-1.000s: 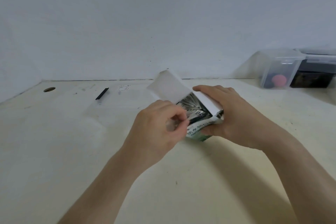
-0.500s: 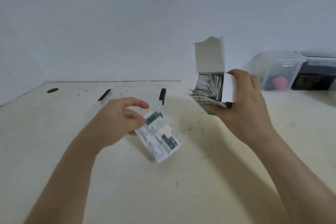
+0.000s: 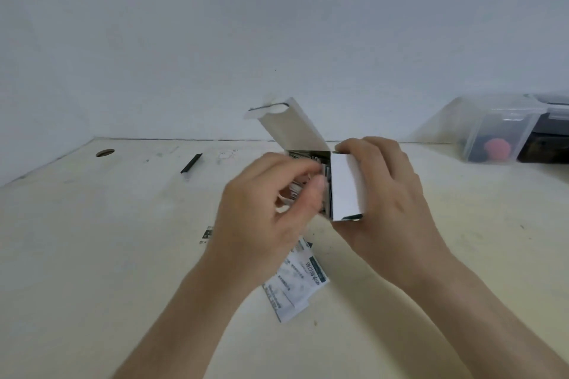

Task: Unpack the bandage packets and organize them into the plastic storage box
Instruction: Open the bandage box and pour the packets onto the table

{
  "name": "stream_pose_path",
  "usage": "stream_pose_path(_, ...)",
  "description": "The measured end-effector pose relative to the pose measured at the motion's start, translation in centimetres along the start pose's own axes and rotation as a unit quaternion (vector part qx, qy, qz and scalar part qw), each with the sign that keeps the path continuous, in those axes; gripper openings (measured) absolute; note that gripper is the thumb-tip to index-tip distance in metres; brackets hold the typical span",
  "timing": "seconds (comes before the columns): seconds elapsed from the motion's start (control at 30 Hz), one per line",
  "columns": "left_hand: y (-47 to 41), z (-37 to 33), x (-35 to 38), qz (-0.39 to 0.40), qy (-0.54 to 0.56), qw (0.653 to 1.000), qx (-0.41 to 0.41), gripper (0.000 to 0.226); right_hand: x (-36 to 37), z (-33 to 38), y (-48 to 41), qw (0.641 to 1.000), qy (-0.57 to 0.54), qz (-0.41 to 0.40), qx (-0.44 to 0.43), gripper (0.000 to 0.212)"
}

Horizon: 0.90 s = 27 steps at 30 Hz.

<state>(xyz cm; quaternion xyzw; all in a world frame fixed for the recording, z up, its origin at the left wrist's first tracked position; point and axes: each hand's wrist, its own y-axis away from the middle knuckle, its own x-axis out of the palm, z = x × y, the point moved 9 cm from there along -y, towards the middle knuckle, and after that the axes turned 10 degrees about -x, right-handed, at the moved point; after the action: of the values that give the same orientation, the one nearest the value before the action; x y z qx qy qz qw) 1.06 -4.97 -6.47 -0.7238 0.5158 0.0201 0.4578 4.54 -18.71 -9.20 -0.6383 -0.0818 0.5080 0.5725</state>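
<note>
My right hand point(image 3: 388, 194) holds the white cardboard bandage box point(image 3: 346, 191) above the table, with its lid flap point(image 3: 289, 124) standing open. My left hand point(image 3: 264, 212) reaches into the box mouth, thumb and fingers pinched on bandage packets point(image 3: 297, 191) inside it; motion blur hides the exact grip. A folded printed leaflet point(image 3: 295, 283) lies flat on the table below my hands, partly hidden by my left wrist. A clear plastic storage box point(image 3: 492, 129) stands at the far right by the wall.
The cream table point(image 3: 92, 255) meets a white wall at the back. A black strip point(image 3: 191, 162) lies at the back left, near a round hole point(image 3: 105, 152) in the tabletop. A dark container point(image 3: 545, 144) sits beside the clear box, which holds a pink item point(image 3: 497, 148).
My left hand put the leaflet down on the table and came back to the box mouth. My right hand brought the box lower and closer to the middle.
</note>
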Motion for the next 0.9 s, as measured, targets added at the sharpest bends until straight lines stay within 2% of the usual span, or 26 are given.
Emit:
stream_pose_path(0.1,0.1,1.7,1.6,0.059,0.026,0.992,-0.106,0.031,0.3,0.2,0.2,0.999,0.032,0.003,-0.009,0.075)
stream_pose_path(0.17,-0.1,3.1,1.9,0.086,0.090,0.978,-0.167,0.031,0.3,0.2,0.2,0.999,0.032,0.006,-0.017,0.073)
stream_pose_path(0.27,-0.4,4.0,2.1,0.127,0.191,0.955,-0.191,0.031,0.2,0.3,0.0,1.000,-0.018,0.004,-0.019,0.069)
stream_pose_path(0.47,0.1,3.8,1.9,0.078,0.077,0.970,-0.216,0.013,0.5,1.0,0.1,0.997,0.061,0.029,-0.030,0.076)
stream_pose_path(0.57,0.1,4.2,2.2,0.085,0.130,0.954,-0.257,0.005,0.6,1.6,0.0,0.995,0.077,0.041,-0.046,0.074)
stream_pose_path(0.67,-0.2,4.4,1.3,0.062,0.154,0.949,-0.267,0.016,0.8,1.7,0.0,0.995,0.074,0.049,-0.050,0.073)
stream_pose_path(0.8,-0.9,5.0,-0.8,0.043,0.154,0.947,-0.278,0.027,0.1,-0.5,0.1,0.998,0.050,0.040,-0.010,0.073)
stream_pose_path(0.9,-0.8,7.0,-1.0,0.103,0.105,0.935,-0.321,0.030,-0.4,-2.5,0.4,0.998,0.048,0.031,0.030,0.073)
